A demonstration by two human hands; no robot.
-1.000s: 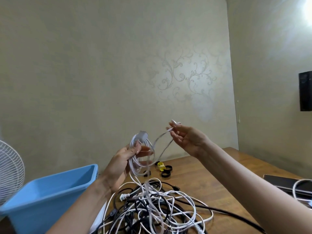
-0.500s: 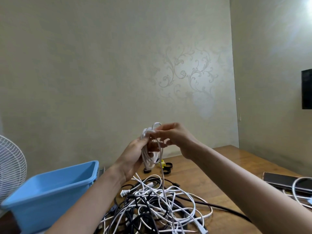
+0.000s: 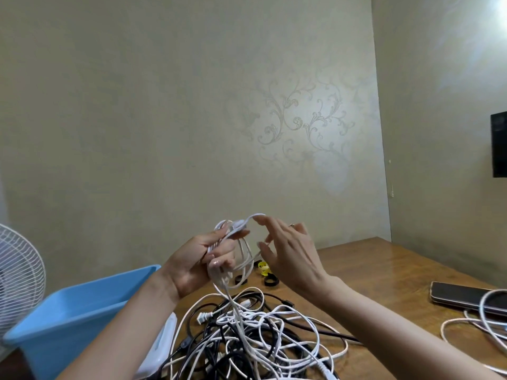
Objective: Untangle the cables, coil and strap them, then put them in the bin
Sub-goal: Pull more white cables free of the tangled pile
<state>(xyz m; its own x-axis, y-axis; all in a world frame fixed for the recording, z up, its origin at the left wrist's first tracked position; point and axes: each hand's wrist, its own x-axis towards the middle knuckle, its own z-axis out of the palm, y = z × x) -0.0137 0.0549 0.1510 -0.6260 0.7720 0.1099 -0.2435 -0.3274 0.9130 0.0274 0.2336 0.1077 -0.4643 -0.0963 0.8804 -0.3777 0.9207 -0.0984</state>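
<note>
Left hand [image 3: 192, 267] clamped round the white cable coil [image 3: 219, 278], held above the counter [image 3: 384, 283]. Right hand [image 3: 290, 259] fingers spread, holding nothing, at coil's 3 o'clock. Tail drops to cable pile [image 3: 255, 330] at 6 o'clock. Bin [image 3: 82, 311] at 8 o'clock.

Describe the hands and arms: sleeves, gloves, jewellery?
Bare left hand and right hand, no gloves. The left forearm and right forearm are uncovered to the frame edge: no sleeves, watch or bracelet in view. Possibly a thin ring on a right-hand finger.
</note>
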